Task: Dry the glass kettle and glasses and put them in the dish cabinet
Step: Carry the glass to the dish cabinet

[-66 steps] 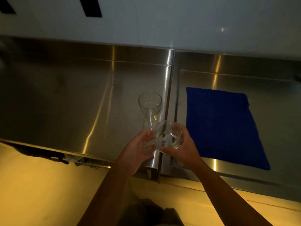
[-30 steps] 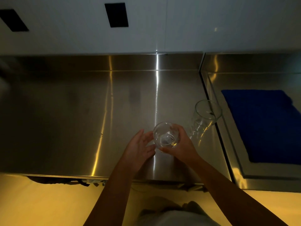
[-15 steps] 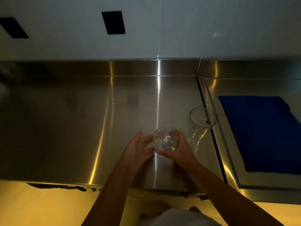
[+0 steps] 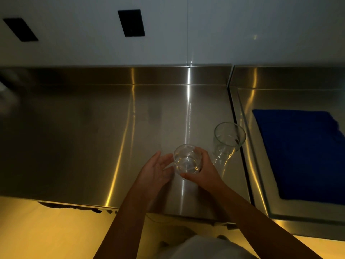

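- At the far left edge of the steel counter (image 4: pixel 78 139) sits a pale, blurred shape (image 4: pixel 4 96); the view is too dim there to say what it is.
- Two black rectangles (image 4: pixel 131 23) are set in the white wall (image 4: pixel 242 30) behind the counter.
- The left hand (image 4: pixel 155 170) is open, palm turned right, its fingertips just beside the short glass (image 4: pixel 187 159) and possibly touching its side.
- The right hand (image 4: pixel 202 171) is wrapped around that short glass from the right and near side, holding it upright close above the counter's near middle.
- A taller glass (image 4: pixel 228 141) stands upright on the counter just right of and beyond the right hand, by the counter's right edge.
- Past a seam lies a second steel surface (image 4: pixel 280 101), with a blue cloth (image 4: pixel 302 156) spread flat on it, well apart from both glasses.
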Available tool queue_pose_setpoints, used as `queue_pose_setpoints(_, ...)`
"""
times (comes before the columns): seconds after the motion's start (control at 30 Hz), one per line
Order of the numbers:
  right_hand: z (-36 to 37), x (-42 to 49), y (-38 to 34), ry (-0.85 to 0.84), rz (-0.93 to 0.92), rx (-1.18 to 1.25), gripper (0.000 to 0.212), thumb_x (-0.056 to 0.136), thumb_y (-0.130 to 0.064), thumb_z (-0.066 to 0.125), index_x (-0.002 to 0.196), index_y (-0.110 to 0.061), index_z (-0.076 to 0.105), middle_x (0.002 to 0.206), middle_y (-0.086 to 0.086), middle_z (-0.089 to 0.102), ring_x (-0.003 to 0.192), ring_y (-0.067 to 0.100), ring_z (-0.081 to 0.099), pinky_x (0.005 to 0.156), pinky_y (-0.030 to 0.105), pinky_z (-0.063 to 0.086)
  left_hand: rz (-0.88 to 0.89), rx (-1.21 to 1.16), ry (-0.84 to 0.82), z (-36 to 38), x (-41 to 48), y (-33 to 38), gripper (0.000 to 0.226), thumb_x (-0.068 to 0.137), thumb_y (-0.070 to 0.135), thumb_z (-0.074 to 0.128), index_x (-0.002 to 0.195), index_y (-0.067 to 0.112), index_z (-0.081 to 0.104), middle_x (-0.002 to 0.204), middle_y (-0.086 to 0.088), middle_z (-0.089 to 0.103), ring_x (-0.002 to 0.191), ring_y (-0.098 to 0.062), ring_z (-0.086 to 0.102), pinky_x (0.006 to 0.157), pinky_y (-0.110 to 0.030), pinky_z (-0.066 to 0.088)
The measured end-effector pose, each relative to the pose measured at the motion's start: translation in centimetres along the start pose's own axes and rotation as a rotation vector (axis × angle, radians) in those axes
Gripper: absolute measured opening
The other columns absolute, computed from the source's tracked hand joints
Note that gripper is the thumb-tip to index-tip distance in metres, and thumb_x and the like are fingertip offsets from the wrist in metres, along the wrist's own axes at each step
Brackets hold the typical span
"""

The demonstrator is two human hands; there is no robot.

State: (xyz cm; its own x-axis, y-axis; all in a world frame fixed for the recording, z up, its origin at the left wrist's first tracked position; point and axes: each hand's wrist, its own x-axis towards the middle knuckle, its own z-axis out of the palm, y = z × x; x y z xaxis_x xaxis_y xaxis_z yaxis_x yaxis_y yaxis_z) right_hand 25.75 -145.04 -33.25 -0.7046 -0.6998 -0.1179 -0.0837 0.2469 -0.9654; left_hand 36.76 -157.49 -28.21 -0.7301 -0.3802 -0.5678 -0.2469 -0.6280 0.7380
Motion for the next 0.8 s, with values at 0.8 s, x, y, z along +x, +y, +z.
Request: queue_pose_setpoints(0.8,-2.7,-2.4,-2.0,-0.030,-0.047,0.018,0.088,0.068,-0.022,0.080,0.140,-0.023,0.028,0.145,-0.006,0.035,0.132,0.005,0.031,0.096,0.010,0.025,0.176,0.143,0.046,2.2,-1.8,1.5,0.048,0.097,0.042,0.022,0.132,0.019,0.046,0.140,-0.001,0.046,0.132,-0.019,0.036,0.104,-0.040,0.021)
